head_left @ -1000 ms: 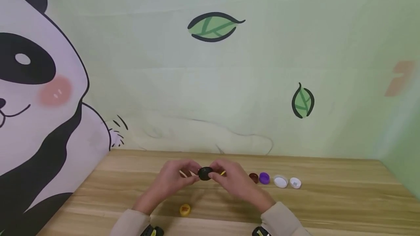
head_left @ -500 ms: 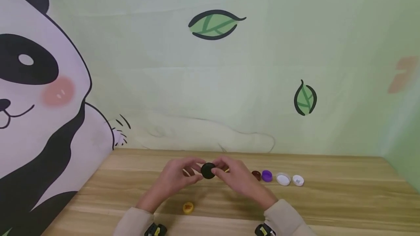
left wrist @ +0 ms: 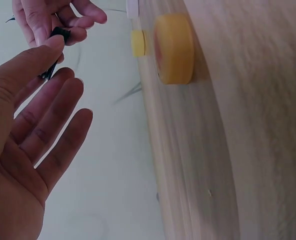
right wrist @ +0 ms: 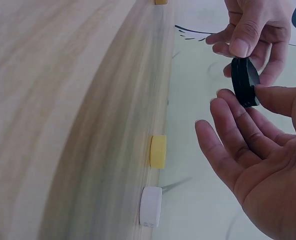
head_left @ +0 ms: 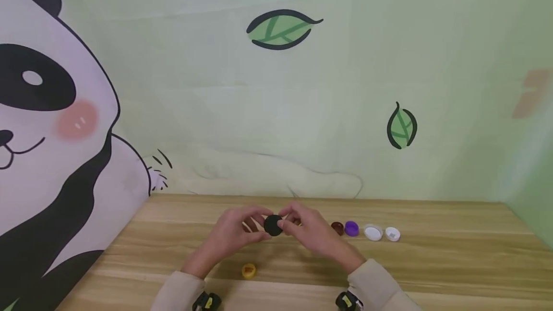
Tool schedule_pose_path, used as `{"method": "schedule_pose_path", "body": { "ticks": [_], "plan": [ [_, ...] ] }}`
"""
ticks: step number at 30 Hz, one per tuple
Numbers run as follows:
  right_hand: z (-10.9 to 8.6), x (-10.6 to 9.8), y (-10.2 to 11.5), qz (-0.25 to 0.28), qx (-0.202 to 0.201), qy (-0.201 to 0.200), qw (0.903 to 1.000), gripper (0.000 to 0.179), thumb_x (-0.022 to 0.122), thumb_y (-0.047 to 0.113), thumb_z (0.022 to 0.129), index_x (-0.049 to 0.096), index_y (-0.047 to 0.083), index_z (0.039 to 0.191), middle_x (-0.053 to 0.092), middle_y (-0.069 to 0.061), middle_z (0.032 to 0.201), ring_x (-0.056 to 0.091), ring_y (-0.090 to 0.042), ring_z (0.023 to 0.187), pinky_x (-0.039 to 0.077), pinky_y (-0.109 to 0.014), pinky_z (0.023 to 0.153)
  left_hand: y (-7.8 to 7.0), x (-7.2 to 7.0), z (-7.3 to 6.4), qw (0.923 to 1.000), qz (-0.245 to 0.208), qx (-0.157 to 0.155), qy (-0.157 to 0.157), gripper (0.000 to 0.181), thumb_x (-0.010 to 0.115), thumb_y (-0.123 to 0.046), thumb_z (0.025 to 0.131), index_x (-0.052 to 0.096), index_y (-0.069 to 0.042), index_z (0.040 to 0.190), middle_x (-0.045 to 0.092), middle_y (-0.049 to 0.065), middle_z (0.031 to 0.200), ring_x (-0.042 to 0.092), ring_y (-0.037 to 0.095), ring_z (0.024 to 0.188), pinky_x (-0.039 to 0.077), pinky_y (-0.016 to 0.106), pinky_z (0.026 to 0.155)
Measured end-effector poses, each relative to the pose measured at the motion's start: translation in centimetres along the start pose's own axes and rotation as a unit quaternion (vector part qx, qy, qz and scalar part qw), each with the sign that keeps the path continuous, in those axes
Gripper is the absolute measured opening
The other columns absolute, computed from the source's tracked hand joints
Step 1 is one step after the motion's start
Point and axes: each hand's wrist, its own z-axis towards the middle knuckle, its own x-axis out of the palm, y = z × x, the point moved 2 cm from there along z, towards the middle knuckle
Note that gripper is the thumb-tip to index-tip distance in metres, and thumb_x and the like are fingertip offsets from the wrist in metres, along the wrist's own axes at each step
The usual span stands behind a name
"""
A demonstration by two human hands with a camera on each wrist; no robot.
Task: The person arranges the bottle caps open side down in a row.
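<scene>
A round black bottle cap (head_left: 273,225) is held up over the table between my two hands, its flat round face turned toward the head camera. My left hand (head_left: 235,228) pinches its left edge with the thumb and a fingertip. On the opposite edge, my right hand (head_left: 307,227) grips it between thumb and index finger. In the right wrist view the ridged side of the black cap (right wrist: 244,82) shows, with the other fingers of my right hand (right wrist: 260,150) spread loosely below. The left wrist view shows it edge-on, partly covered by my left hand (left wrist: 33,120).
On the wooden table (head_left: 453,263), a yellow cap (head_left: 248,270) lies near the front. To the right, a dark red cap (head_left: 337,228), a purple cap (head_left: 352,228) and two white caps (head_left: 382,233) form a row. Another yellow cap (right wrist: 158,151) is mostly hidden behind my right hand in the head view.
The black cap has tilted upright, so its round face now shows more fully. Both hands keep hold of it in nearly the same place; the head view has shifted slightly.
</scene>
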Motion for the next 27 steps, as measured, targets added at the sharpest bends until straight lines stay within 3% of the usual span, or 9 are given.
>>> {"method": "schedule_pose_path", "body": {
  "ticks": [4, 11, 20, 27],
  "plan": [
    [0.1, -0.2, 0.0, -0.001, 0.001, 0.013, 0.9999, 0.013, 0.067, 0.012, 0.105, 0.068, 0.005, 0.115, 0.074, -0.005, 0.091, 0.069, -0.024, 0.083, 0.051, -0.029, 0.068, 0.0, 0.0, 0.0, 0.9999, 0.006, -0.005, 0.009, 0.036, 0.090, -0.014, 0.087, 0.077, -0.010, 0.120, 0.078, 0.000, 0.091, 0.071, 0.006, 0.071, 0.059, 0.026, 0.064],
    [0.1, -0.6, 0.4, -0.028, -0.010, 0.024, 0.9993, 0.013, 0.075, 0.016, 0.101, 0.072, 0.009, 0.111, 0.072, 0.005, 0.096, 0.066, -0.015, 0.091, 0.054, -0.033, 0.079, 0.2, 0.0, 0.0, 0.9998, 0.001, -0.005, 0.018, 0.034, 0.090, -0.018, 0.088, 0.078, -0.011, 0.118, 0.077, -0.004, 0.089, 0.071, 0.005, 0.071, 0.059, 0.026, 0.064],
    [-0.1, -0.5, 0.5, -0.022, -0.038, 0.072, 0.9964, 0.030, 0.085, 0.010, 0.092, 0.071, 0.003, 0.118, 0.072, -0.001, 0.099, 0.068, -0.017, 0.093, 0.059, -0.040, 0.086, 0.6, -0.1, -1.4, 0.9986, -0.033, -0.032, 0.026, 0.028, 0.088, -0.026, 0.090, 0.080, -0.014, 0.114, 0.078, -0.006, 0.102, 0.071, 0.009, 0.083, 0.061, 0.032, 0.073],
    [-0.9, 0.2, 0.6, -0.028, -0.027, 0.091, 0.9950, 0.026, 0.086, 0.011, 0.091, 0.072, 0.006, 0.112, 0.071, 0.002, 0.100, 0.067, -0.022, 0.097, 0.059, -0.038, 0.085, 0.1, 0.2, -2.1, 0.9953, -0.058, -0.046, 0.062, 0.028, 0.090, -0.026, 0.089, 0.080, -0.015, 0.113, 0.077, -0.004, 0.108, 0.071, 0.011, 0.086, 0.061, 0.031, 0.073]
  ]
}}
